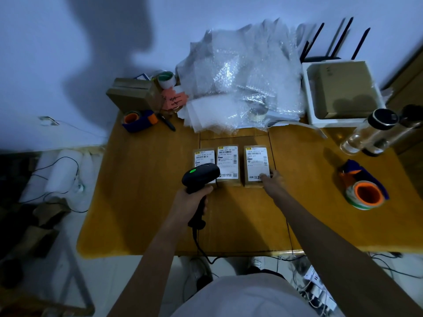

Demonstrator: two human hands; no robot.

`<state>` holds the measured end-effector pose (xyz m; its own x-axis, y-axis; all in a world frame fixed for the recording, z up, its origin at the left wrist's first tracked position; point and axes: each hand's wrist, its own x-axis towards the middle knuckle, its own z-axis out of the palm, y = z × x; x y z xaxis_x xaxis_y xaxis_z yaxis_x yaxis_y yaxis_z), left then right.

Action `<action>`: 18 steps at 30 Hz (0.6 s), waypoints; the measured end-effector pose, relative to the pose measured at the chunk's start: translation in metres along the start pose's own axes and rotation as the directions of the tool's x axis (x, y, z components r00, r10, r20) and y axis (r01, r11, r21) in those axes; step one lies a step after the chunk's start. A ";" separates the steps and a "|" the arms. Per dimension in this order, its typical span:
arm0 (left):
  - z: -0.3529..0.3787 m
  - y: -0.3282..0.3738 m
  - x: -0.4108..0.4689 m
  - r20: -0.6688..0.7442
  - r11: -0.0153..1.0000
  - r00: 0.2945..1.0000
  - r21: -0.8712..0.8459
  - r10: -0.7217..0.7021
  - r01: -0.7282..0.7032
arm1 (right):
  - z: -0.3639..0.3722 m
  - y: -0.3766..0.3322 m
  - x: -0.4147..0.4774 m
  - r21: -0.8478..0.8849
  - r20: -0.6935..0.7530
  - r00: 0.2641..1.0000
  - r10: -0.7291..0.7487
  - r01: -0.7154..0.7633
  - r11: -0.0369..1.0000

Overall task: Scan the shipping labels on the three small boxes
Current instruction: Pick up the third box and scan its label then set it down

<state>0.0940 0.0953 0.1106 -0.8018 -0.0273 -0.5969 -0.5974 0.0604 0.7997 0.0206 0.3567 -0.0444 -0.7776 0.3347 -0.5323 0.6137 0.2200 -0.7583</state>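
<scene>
Bubble wrap (240,74), tape dispenser (364,191), glass bottle (366,133), white tray (309,99)

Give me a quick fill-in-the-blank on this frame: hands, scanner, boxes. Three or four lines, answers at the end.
1. The barcode scanner is held in the ____ hand.
2. The right hand touches the ____ most of the small boxes.
3. The light on top of the scanner glows ____.
4. The number of small labelled boxes lying in a row on the table is ____.

Answers: left; right; green; three
</scene>
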 end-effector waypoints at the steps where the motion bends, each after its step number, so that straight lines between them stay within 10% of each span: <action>1: -0.001 0.000 0.000 0.002 1.000 1.000 0.000 0.002 -0.002 | 0.001 0.000 0.001 0.008 0.003 1.000 0.003 -0.003 1.000; 18: -0.020 0.003 -0.004 -0.011 0.998 1.000 -0.060 0.005 -0.006 | 0.002 -0.012 -0.010 -0.075 -0.126 0.992 0.030 -0.040 0.996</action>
<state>0.0951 0.0753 0.1163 -0.8052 -0.0384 -0.5918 -0.5923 0.0010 0.8057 0.0205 0.3488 -0.0311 -0.7355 0.4537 -0.5032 0.6525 0.2745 -0.7063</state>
